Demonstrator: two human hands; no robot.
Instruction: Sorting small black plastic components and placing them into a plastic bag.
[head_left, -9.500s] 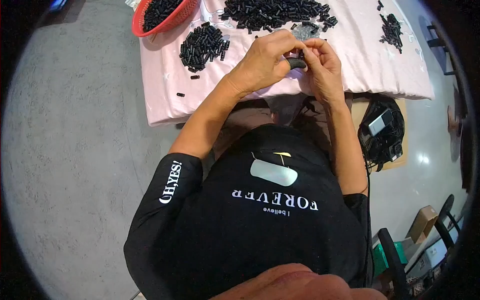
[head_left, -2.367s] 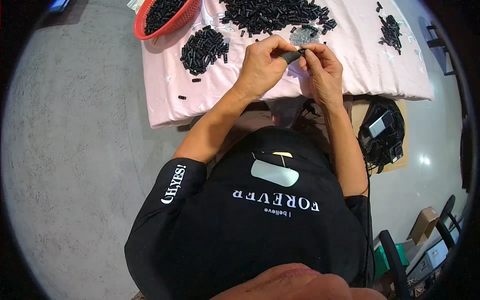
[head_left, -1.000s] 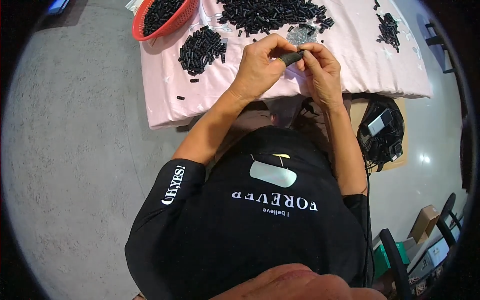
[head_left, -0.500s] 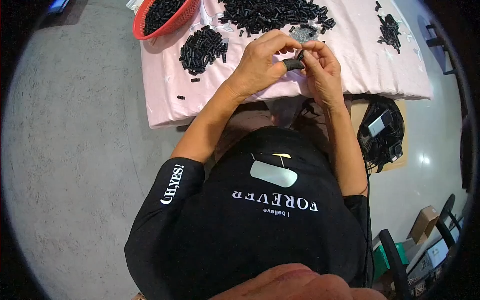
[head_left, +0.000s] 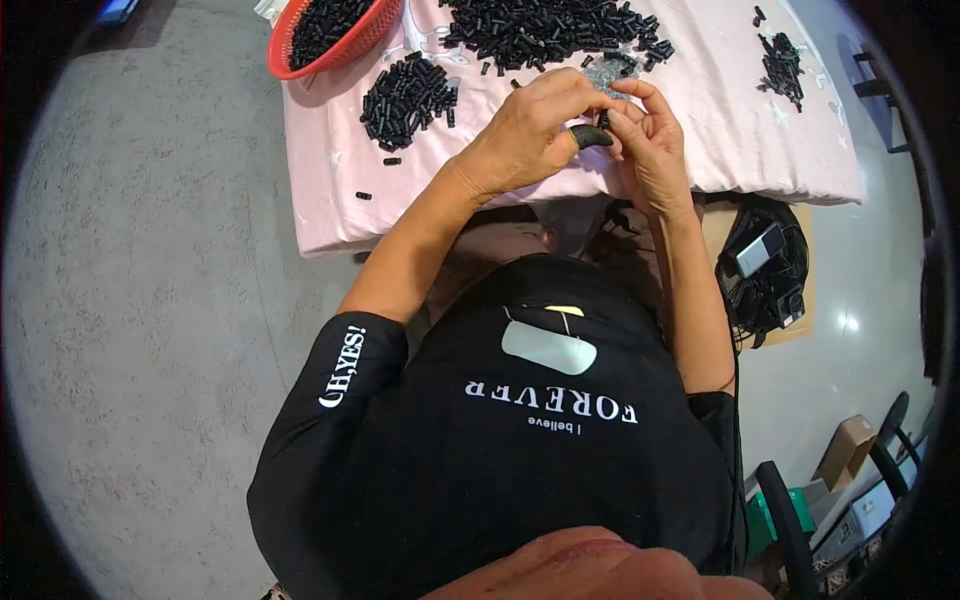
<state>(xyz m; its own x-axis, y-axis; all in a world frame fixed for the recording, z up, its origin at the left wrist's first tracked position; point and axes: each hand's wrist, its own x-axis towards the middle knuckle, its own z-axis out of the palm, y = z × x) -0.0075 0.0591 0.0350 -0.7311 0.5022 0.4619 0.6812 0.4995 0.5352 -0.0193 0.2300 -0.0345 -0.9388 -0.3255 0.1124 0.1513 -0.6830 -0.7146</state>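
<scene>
Above the near edge of the pink cloth, my left hand [head_left: 540,125] and my right hand [head_left: 648,140] meet fingertip to fingertip. Between them is a small black cylindrical part [head_left: 603,119], mostly covered by the fingers. My left hand is closed on it, its thumb wearing a black finger sleeve [head_left: 590,136]. The right thumb and fingers also pinch at the part from the other side. Just beyond the fingertips lies a patch of small silvery pieces [head_left: 606,72], too fine to make out singly. A large heap of black cylindrical parts [head_left: 545,28] spreads behind it.
A smaller pile of black parts [head_left: 408,98] lies left of my hands, with two loose ones nearer the edge. A red basket [head_left: 285,62] of black parts stands at the far left. Thin black pieces [head_left: 782,70] lie far right. Below the table's right side sits a black cable bundle [head_left: 740,285].
Both hands have come slightly lower and nearer to me. The right index finger has lifted away from the left fingertips, and more of the silvery patch shows.
</scene>
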